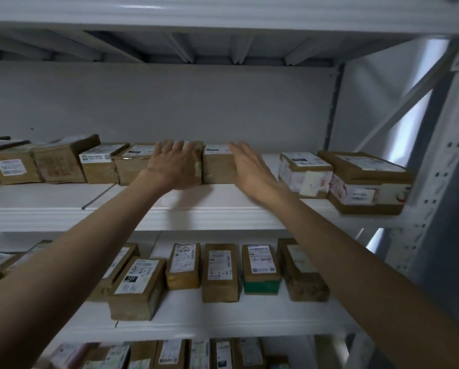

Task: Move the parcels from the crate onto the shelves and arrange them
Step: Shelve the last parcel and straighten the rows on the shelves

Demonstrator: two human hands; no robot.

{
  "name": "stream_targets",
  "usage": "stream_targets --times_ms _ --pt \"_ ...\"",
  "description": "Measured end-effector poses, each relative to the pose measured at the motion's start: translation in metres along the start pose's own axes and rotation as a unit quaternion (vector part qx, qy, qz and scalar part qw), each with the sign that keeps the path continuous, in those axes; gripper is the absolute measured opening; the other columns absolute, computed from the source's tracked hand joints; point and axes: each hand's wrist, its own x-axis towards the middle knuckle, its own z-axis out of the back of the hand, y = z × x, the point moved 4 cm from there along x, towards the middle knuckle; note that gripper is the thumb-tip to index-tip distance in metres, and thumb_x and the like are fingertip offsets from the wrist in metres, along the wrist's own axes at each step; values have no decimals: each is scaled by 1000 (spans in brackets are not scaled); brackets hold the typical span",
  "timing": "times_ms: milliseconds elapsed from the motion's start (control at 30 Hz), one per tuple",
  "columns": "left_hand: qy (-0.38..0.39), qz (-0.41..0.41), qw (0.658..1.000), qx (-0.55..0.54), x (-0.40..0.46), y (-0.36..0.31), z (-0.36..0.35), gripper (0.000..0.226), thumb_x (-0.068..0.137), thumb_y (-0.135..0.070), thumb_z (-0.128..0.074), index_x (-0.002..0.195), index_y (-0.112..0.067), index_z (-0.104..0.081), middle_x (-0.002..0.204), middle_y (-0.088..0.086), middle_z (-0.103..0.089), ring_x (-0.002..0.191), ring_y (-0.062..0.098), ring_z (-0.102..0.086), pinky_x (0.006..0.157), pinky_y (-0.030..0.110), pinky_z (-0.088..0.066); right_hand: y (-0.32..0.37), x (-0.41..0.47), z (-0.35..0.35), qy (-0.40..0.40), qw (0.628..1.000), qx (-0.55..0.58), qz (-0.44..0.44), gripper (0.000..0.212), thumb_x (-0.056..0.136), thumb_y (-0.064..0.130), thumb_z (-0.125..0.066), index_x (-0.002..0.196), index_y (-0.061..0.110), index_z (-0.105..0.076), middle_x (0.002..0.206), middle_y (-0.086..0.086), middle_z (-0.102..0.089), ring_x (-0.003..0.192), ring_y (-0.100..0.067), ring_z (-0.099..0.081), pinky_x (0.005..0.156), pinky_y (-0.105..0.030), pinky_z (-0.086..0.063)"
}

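Observation:
Brown cardboard parcels with white labels stand in a row along the upper shelf. My left hand lies flat, fingers spread, against the front of one brown parcel in the middle of that row. Just right of it, my right hand is open beside a second brown parcel, its palm along that parcel's right end. Neither hand grips anything. The crate is out of view.
Two white-and-brown parcels sit at the shelf's right end by the perforated metal upright. More parcels line the middle shelf, and others the lowest one. A bare strip of shelf runs in front of the upper row.

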Motion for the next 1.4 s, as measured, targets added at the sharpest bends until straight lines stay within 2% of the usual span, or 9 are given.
stream_targets --times_ms 67,167,333,467,600,733,900,1100,1400 --pt "-12 -20 1000 -8 5 -18 5 93 77 -69 -60 149 -27 -20 153 7 -31 142 33 -28 118 54 -15 -5 -13 23 -42 998 -40 10 63 88 -11 -49 146 12 -39 142 -12 -43 129 -37 -40 99 -49 -45" --pt "-13 -48 999 -22 7 -61 13 90 85 -58 -60 154 -22 -14 160 8 -21 147 30 -21 120 49 -9 -17 -34 61 -92 990 -110 -1 51 88 -7 -50 137 8 -49 135 -13 -50 125 -33 -41 96 -45 -46" --pt "-33 -122 991 -45 -1 -143 28 87 87 -49 -62 155 -21 -16 161 8 -19 147 28 -22 120 46 -12 -55 -74 112 -130 972 -189 -60 47 93 4 -54 139 11 -51 136 -13 -53 126 -32 -44 102 -43 -43" --pt "-25 -196 976 -88 -4 -218 28 88 84 -38 -69 153 -16 -19 157 9 -26 144 29 -28 118 42 -20 -97 -108 134 -152 952 -226 -142 43 93 14 -61 135 12 -54 130 -12 -59 119 -34 -50 96 -43 -43" --pt "-18 -231 969 -89 7 -263 17 84 85 -45 -66 151 -16 -23 154 10 -34 137 34 -38 114 46 -25 -132 -130 138 -124 939 -260 -187 50 89 13 -64 137 11 -52 130 -14 -57 118 -35 -49 96 -44 -41" --pt "-13 -202 979 -24 26 -260 1 76 88 -51 -58 149 -19 -26 151 10 -38 135 34 -42 115 51 -23 -156 -136 129 -85 950 -223 -204 58 86 8 -64 141 14 -47 134 -13 -51 122 -37 -46 99 -50 -40" --pt "9 -168 986 10 44 -229 -7 79 84 -55 -61 147 -19 -30 150 7 -38 135 31 -43 116 49 -18 -170 -121 110 -102 968 -170 -158 59 90 6 -59 146 18 -45 148 -9 -44 129 -34 -37 100 -51 -43" --pt "23 -130 991 27 59 -179 -16 79 81 -56 -62 144 -20 -32 147 4 -41 132 28 -46 115 49 -16 -177 -85 88 -99 979 -131 -119 60 92 8 -58 148 23 -43 149 -7 -43 132 -32 -33 108 -49 -40" --pt "16 -156 988 1 67 -157 -21 81 81 -60 -61 147 -25 -29 151 0 -40 135 23 -45 120 52 -2 -173 -38 57 -97 984 -117 -91 68 92 11 -66 151 30 -38 151 -6 -40 137 -31 -29 110 -49 -40"
